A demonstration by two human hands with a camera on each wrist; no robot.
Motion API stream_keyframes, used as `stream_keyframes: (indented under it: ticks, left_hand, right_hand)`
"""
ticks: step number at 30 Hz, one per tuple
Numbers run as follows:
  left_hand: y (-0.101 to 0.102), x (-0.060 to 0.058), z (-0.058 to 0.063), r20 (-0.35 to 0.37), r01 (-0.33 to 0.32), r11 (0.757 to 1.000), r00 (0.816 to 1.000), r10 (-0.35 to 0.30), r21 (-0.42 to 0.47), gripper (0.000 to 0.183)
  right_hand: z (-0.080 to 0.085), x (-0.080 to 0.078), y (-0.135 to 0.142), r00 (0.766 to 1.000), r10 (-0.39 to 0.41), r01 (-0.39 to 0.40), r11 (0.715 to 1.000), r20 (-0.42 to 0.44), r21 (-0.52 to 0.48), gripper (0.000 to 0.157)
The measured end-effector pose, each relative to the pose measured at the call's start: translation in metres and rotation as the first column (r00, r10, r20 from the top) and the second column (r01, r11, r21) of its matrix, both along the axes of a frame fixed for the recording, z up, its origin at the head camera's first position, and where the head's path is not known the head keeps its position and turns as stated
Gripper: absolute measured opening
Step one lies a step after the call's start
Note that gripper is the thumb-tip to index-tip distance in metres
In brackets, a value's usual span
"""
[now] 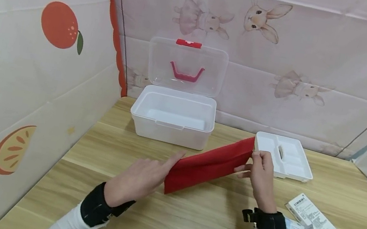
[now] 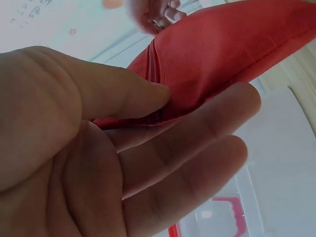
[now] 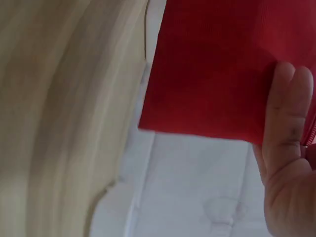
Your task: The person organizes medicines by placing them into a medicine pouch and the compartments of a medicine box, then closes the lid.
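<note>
A red fabric pouch (image 1: 211,164) with a zipper (image 2: 153,61) along one edge is held tilted above the table, its right end higher in the head view. At its left end, my left hand (image 1: 140,178) pinches the zipper edge between thumb and fingers; the other fingers extend beneath it. My right hand (image 1: 260,176) pinches the upper right corner by the zipper's end, with two fingers (image 3: 289,106) lying along the pouch's face. The pouch's right end overlaps the edge of a white divided tray (image 1: 288,170) in the head view.
Behind the pouch stands a white plastic box (image 1: 169,132), its clear lid (image 1: 209,66) with pink handle raised against the curtain (image 1: 327,41). Several small packets lie right of my right wrist, including a white printed box (image 1: 315,221). A wall (image 1: 37,98) borders the table's left side.
</note>
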State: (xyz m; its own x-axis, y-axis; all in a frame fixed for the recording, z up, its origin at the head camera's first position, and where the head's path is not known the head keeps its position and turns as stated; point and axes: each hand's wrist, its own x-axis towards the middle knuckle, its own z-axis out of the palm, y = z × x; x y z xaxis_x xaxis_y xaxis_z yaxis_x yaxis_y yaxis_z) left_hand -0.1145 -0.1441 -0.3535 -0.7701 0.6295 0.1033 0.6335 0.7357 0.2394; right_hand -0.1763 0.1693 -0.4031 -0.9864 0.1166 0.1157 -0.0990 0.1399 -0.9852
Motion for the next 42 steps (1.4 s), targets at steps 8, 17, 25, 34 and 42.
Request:
stream_keyframes:
  ticks: [8, 17, 25, 34, 42]
  left_hand:
    - [0.006, 0.006, -0.003, -0.092, 0.054, 0.997, 0.994, -0.059, -0.056, 0.056]
    - [0.016, 0.012, 0.002, 0.188, 0.136, 0.988, 0.971, -0.148, 0.076, 0.059]
    - [0.011, 0.002, -0.007, 0.356, 0.261, 0.952, 0.884, -0.303, 0.162, 0.075]
    - [0.014, -0.025, -0.022, 0.245, 0.149, 0.919, 0.937, -0.249, 0.365, 0.054]
    - [0.036, -0.051, -0.032, 0.384, 0.104, 0.731, 0.796, -0.468, 0.674, 0.045]
  right_hand:
    - [-0.001, -0.002, -0.003, 0.998, 0.036, -0.045, 0.97, -0.043, -0.238, 0.019]
    - [0.003, 0.001, -0.003, 0.999, 0.009, -0.029, 0.915, -0.052, -0.402, 0.021]
    - [0.011, 0.007, -0.003, 0.971, 0.237, -0.219, 0.82, -0.034, -0.529, 0.024]
    - [0.016, 0.02, -0.027, 0.726, 0.62, -0.65, 0.478, -0.298, -0.59, 0.03]
    - [0.023, 0.041, -0.06, 0.56, 0.761, -0.795, 0.385, -0.326, -0.468, 0.026]
